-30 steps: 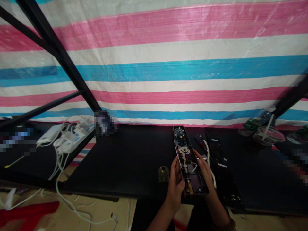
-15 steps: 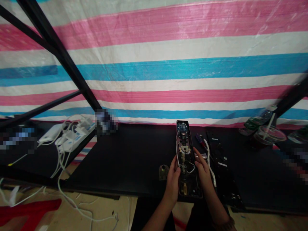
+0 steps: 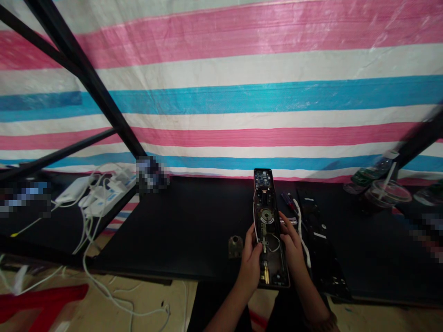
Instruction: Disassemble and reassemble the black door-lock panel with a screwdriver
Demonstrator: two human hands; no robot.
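Observation:
Both hands grip a long black electronic door lock panel (image 3: 277,258) by its long sides, its inner face up. Inside it show a blue circuit board at the far end, a round metal part, thin white wires and a brass-coloured part near me. My left hand (image 3: 251,260) wraps the left side, with the thumb over the edge by the wires. Along the right side my right hand (image 3: 292,244) is closed, fingers partly hidden beneath. A small translucent block with a round hole (image 3: 236,247) lies left of my left hand. To the right are a screwdriver (image 3: 289,201) and a white cable (image 3: 303,240).
A long black cover plate (image 3: 323,249) lies on the black table (image 3: 180,226) at right. Beyond it are a plastic cup with a straw (image 3: 387,191) and a green-labelled bottle (image 3: 372,171). White power strips (image 3: 107,200) with tangled cables sit left. Striped sheeting hangs behind.
The panel has tilted slightly, its far end a little higher and its near end a little lower. My left thumb has shifted slightly inward over the edge.

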